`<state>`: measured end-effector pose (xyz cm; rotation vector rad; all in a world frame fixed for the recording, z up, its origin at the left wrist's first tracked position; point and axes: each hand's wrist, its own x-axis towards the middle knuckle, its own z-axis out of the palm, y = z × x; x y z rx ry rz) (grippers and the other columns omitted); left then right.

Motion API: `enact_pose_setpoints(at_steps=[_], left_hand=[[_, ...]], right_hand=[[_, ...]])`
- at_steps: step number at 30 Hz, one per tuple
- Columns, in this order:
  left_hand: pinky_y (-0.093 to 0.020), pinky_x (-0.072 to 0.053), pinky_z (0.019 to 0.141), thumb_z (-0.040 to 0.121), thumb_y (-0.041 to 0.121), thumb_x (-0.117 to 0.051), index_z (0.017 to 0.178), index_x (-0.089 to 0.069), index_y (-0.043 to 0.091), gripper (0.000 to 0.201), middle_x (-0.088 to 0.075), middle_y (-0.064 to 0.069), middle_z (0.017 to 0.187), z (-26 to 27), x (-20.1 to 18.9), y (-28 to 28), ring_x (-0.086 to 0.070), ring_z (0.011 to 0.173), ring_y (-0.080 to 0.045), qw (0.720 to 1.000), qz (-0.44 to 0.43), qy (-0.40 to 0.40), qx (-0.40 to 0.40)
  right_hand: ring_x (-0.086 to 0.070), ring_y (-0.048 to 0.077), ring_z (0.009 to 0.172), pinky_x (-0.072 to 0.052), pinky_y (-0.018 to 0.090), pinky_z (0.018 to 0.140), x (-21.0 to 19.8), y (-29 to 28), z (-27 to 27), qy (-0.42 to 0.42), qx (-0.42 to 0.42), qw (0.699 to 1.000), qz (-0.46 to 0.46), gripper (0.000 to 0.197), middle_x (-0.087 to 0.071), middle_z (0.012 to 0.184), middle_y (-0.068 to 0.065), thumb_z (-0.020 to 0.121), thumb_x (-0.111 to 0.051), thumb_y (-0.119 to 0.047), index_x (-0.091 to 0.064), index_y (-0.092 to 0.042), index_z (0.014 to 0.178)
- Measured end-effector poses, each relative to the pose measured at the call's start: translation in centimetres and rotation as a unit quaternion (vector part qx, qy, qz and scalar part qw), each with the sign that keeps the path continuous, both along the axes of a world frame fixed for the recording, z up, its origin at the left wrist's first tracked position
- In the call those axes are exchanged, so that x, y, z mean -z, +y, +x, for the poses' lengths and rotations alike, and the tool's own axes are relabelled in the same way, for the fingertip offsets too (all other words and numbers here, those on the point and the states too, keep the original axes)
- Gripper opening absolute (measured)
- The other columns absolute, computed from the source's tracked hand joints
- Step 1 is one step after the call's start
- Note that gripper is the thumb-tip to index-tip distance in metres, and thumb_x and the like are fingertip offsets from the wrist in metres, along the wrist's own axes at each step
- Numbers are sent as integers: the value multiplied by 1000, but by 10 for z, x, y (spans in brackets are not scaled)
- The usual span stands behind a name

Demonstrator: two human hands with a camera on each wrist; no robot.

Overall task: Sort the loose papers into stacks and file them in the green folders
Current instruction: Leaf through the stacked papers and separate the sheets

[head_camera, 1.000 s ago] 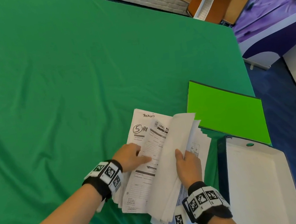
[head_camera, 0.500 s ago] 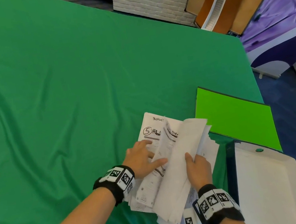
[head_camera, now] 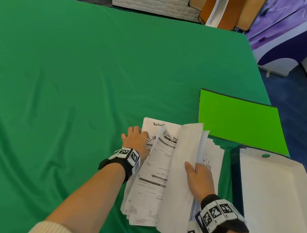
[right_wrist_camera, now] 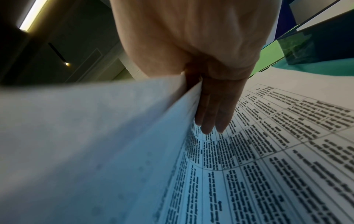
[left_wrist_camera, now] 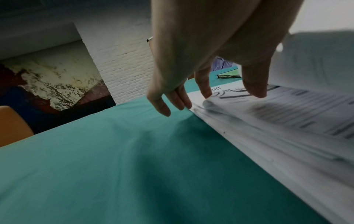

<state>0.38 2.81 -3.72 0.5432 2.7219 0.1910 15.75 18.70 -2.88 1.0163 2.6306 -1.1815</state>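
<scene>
A thick, fanned pile of printed papers (head_camera: pixel 149 187) lies on the wrinkled green cloth surface (head_camera: pixel 44 93). The right hand (head_camera: pixel 198 179) pinches a lifted, curling sheaf (head_camera: pixel 179 172) between thumb and fingers. The left hand (head_camera: pixel 135 139), fingers relaxed, rests at the pile's left edge. A flat, glossy green folder (head_camera: pixel 240 122) lies just beyond.

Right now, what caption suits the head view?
Two hands, left and right, leaf through loose white papers beside a bright green folder.

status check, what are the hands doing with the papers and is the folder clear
Left hand open, fingers on the handwritten top sheet. Right hand pinches lifted sheets. Green folder shut, nothing on it.
</scene>
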Motion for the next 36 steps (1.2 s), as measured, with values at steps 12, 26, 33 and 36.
enact_pose_setpoints(at_steps=[12, 26, 33, 36], left_hand=[[-24, -46, 67, 89, 60, -53, 104, -58, 18, 45, -63, 1, 96, 80, -12, -9, -61, 82, -15, 964, 168, -206, -15], [-39, -53, 75, 91, 17, -60, 103, -66, 11, 14, -75, -5, 95, 23, -119, -130, -71, 86, -25, 744, 540, -236, -315], [-37, -59, 70, 93, 13, -51, 112, -62, 3, 24, -73, -16, 97, 36, -66, -73, -72, 80, -29, 595, 561, -459, -347], [-39, -53, 75, 91, 15, -51, 120, -60, 3, 32, -72, -17, 105, 47, -44, -48, -71, 88, -30, 583, 548, -502, -329]], right_hand=[[-54, 22, 87, -41, 31, 82, -4, -3, -3, -9, 18, 1000, -23, 28, -53, 80, -3, 101, -44, -33, -55, -13, 84], [-56, 27, 79, -38, 28, 70, -15, -20, -14, -32, 0, 994, 106, 38, -59, 80, 8, 102, -37, -31, -56, -7, 80], [-48, 16, 57, -31, 24, 50, -12, -38, -21, -46, -57, 993, 93, 43, -48, 61, -2, 102, -38, -32, -43, -16, 62], [-50, 16, 61, -40, 29, 57, -11, -38, -18, -28, -85, 996, 16, 43, -55, 67, 1, 100, -39, -38, -46, -15, 64]])
